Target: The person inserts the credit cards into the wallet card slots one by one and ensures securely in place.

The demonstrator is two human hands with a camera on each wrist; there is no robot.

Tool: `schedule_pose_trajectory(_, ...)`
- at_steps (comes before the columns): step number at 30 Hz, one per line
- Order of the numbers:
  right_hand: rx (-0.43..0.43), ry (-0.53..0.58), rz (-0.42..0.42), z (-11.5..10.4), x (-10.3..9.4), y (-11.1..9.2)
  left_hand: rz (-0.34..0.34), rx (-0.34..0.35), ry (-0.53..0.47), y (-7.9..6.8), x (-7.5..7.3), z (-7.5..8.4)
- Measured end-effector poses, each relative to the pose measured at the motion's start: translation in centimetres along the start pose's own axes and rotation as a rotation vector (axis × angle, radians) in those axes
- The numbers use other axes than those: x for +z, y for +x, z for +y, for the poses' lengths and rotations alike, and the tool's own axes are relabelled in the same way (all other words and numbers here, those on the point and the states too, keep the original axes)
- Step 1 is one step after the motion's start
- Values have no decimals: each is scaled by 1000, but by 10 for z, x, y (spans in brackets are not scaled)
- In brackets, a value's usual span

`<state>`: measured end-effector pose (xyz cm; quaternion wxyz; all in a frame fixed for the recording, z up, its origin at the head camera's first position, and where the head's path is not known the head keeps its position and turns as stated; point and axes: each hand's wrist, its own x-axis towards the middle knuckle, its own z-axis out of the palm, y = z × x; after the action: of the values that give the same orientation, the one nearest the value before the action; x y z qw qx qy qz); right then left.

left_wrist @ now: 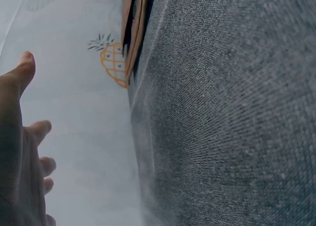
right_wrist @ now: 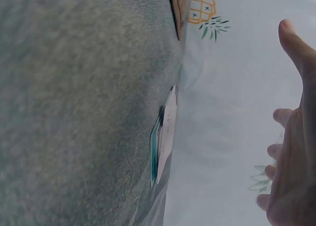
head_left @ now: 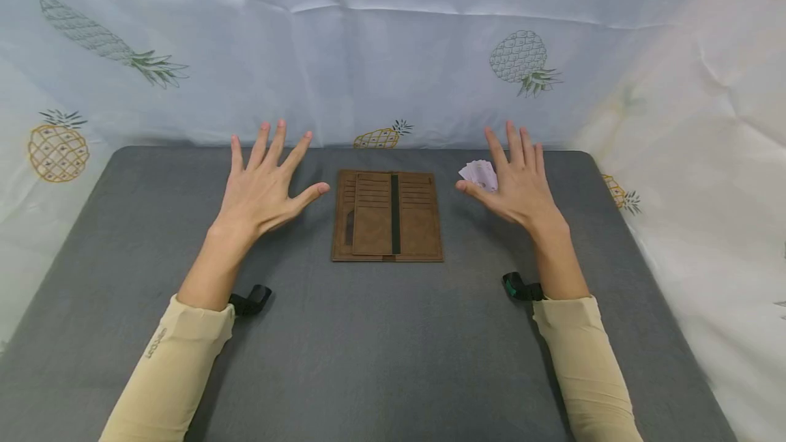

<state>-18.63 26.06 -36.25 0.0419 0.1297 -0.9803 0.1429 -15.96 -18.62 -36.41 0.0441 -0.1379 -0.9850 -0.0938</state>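
A brown wallet [head_left: 373,230] lies unfolded at the middle of the grey table, its card slots facing up and a dark band down its inner part. To its left my left hand [head_left: 263,186] hovers over the table with fingers spread, holding nothing. On the other side my right hand [head_left: 518,183] is held up the same way, also holding nothing. Partly hidden behind its thumb and index finger is a small fanned stack of pale cards [head_left: 477,173]. From the side, the right wrist view shows the cards [right_wrist: 167,132] lying flat, with a teal edge underneath.
The grey tabletop [head_left: 381,353] ends at a white pineapple-print cloth [head_left: 393,74] hanging behind it and along the sides. Black straps with small devices [head_left: 250,300] sit at both wrists, by the cream sleeves [head_left: 168,374].
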Motion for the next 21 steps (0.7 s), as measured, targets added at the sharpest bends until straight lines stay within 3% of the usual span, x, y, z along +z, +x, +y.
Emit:
schedule_pose_trajectory(15, 12, 55, -3, -1, -2, 0, -8, -20, -29, 1, -2, 1)
schedule_pose_trajectory(21, 14, 101, 15, 3, -2, 2, -62, -51, -204, 3, -5, 8)
